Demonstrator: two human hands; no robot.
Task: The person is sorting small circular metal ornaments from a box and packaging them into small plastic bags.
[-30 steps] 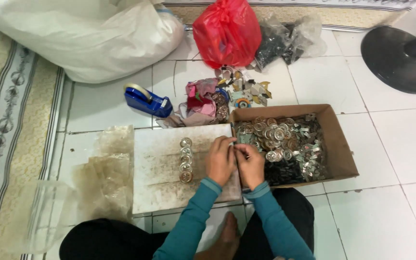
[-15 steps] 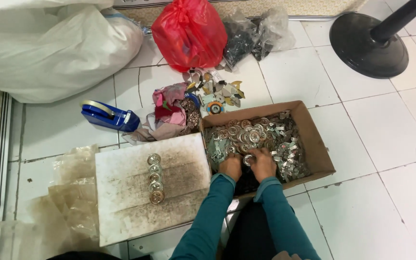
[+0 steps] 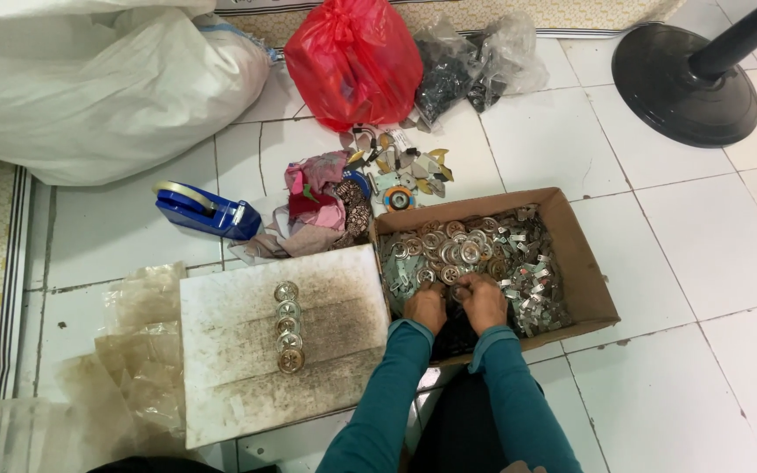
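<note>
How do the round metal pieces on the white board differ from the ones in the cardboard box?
The round silver metal discs on the stained white board lie in one neat column, five of them, untouched. The silver metal discs in the brown cardboard box form a loose, far larger heap mixed with small clips, with the left hand and right hand among them. Both look alike in shape and shine.

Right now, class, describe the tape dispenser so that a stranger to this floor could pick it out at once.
Start at the big white sack in the upper left corner. Just below its right end, on the white floor tiles, lies the tape dispenser, left of the pile of cloth scraps. It is the only solid blue thing there, with a pale roll at its left end.
</note>
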